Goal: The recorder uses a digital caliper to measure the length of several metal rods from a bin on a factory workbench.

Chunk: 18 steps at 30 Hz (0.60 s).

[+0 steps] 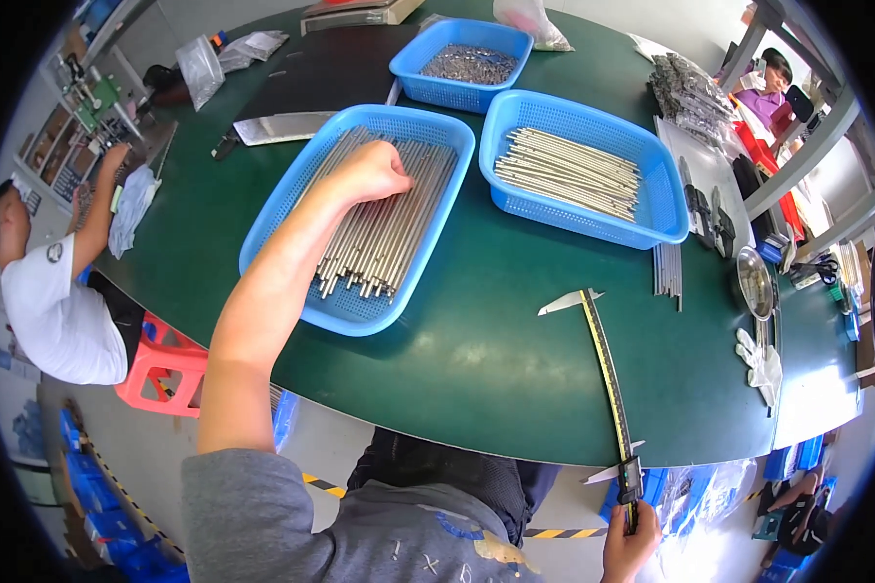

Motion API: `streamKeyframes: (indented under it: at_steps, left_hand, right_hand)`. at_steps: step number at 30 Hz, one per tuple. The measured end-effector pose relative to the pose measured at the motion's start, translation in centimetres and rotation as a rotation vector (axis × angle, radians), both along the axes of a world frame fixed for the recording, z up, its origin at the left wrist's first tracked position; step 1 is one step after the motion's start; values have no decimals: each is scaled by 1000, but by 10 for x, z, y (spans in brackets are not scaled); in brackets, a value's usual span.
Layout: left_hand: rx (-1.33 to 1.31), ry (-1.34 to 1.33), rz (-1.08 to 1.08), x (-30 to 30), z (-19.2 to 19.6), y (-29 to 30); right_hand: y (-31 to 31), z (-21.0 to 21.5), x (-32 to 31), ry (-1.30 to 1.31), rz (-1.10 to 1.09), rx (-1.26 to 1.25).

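Fingers of my left hand (374,170) are curling down together onto the metal rods (384,228) piled in the blue basket (292,209) at the middle of the frame, though I cannot tell whether they are already closing around one rod or only pressing on the heap. Down at the lower right edge, my right hand (630,544) is wrapping its fingers around the end of a long caliper (608,374), which is lying across the green table (476,360) with its jaws pointing toward the middle. To the upper right, a second blue basket (651,209) is holding a thinner layer of rods (569,173), so I am judging that some are already sorted while the fuller pile under my left hand is waiting. A third basket (413,68) near the top is holding small dark parts. At the left edge, another person in a white shirt (53,311) is working.
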<state>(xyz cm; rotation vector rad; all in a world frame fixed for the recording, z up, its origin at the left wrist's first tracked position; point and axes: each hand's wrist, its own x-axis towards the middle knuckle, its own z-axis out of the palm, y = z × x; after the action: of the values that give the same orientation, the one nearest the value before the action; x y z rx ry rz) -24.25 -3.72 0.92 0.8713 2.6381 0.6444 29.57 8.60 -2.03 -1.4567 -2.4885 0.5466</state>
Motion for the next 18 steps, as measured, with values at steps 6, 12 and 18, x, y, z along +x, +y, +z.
streamKeyframes:
  at_steps: [6,12,18]
  left_hand:
    - [138,-135,74,4,4,6]
    - [884,185,-305,105,61,31]
    - [806,902,-1197,241,-4,54]
  right_hand:
    - [0,-9,1,173,96,76]
    - [-5,-5,-7,117,51,52]
    - [-5,-1,-4,122,15,57]
